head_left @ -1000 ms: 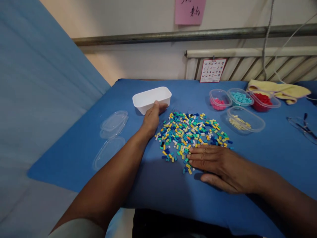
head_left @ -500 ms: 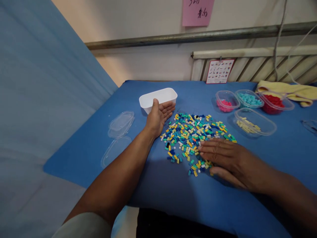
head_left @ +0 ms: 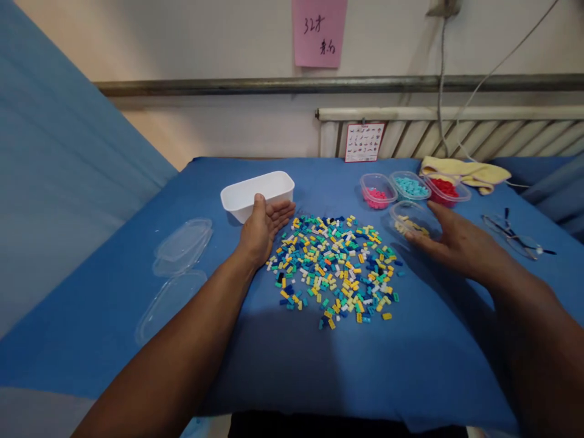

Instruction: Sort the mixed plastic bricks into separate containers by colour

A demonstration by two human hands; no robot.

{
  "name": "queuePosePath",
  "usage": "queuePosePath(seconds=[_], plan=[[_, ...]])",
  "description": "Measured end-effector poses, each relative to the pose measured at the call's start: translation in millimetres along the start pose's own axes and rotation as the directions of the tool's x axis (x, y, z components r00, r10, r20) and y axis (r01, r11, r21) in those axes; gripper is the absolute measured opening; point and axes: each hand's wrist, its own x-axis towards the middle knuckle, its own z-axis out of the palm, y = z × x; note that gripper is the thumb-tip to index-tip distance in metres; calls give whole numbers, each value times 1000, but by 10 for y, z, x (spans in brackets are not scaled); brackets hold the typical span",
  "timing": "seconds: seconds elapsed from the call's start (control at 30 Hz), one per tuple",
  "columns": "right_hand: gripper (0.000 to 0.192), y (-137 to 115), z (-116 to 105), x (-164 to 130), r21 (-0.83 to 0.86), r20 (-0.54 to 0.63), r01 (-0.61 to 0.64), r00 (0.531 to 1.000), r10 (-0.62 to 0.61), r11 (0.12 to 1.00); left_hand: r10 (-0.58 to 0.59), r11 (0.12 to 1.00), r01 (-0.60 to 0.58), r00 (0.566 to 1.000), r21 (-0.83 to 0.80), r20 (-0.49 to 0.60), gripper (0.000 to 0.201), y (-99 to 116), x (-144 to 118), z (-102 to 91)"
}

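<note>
Toward the far edge of the blue worktop (head_left: pixel 137 255) stands an empty white tub (head_left: pixel 257 193); toward the far right corner, clear tubs hold pink bricks (head_left: pixel 376 196), teal bricks (head_left: pixel 411 186), red bricks (head_left: pixel 444 188) and pale yellow bricks (head_left: pixel 412 225). The mixed brick pile (head_left: pixel 332 263) lies at the worktop centre. The left hand (head_left: pixel 263 226) rests palm-up against the white tub at the pile's left edge, grip spread and empty; the right hand (head_left: pixel 458 242), fingers loosely spread and holding nothing, hovers at the pale yellow tub
</note>
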Motion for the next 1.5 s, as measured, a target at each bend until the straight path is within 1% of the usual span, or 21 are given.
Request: queuePosePath(seconds=[0.1,0.13,0.27,0.37,0.53,0.77,0.87,0.93,1.03,1.07,1.13,1.2,1.23,1.33,1.5], plan=[[94,-15,9,-5,25,69,-167,984,165,986,5,1000,-5,1000,-15,-5,89,5,18,3],[96,-23,5,1,48,80,-182,981,178,982,4,999,-4,1000,-32,-11,89,8,24,6],[105,9,-25,27,111,133,-206,973,191,972,-5,996,2,1000,-93,-31,84,11,48,4],[106,61,-29,27,119,142,-225,968,207,967,-4,996,2,1000,-88,-26,82,1,62,-9],[98,66,12,26,124,100,-214,974,203,969,4,998,-5,1000,-69,-18,82,9,55,-8],[95,-65,51,28,123,45,-170,985,166,978,-6,999,5,1000,-44,-26,82,38,38,13],[92,-113,56,26,122,50,-138,990,133,983,-4,999,3,1000,-35,-20,81,27,52,2],[89,-104,44,17,118,59,-95,994,88,988,-3,1000,2,1000,-31,-19,79,20,60,-5],[84,-12,-11,-17,117,73,41,996,-50,992,-1,1000,1,1000,-24,-17,75,13,64,-10],[77,34,-37,-31,118,75,100,991,-109,988,2,1000,-2,1000,-23,-17,74,10,64,-10],[56,122,-86,-54,117,63,198,976,-207,973,5,1000,-5,1000,-21,-19,74,3,63,-9],[36,179,-122,-59,108,42,254,965,-260,961,2,1000,-3,1000,-18,-24,76,-5,62,-7],[31,190,-135,-54,104,33,272,960,-277,957,-1,1000,0,1000,-14,-24,77,-9,61,-6],[25,145,-166,-22,105,17,328,943,-331,939,3,1000,-3,1000,-5,-12,79,-21,56,-4],[21,-49,-225,0,133,1,394,918,-397,910,34,999,-35,999,35,8,81,-70,67,-2]])
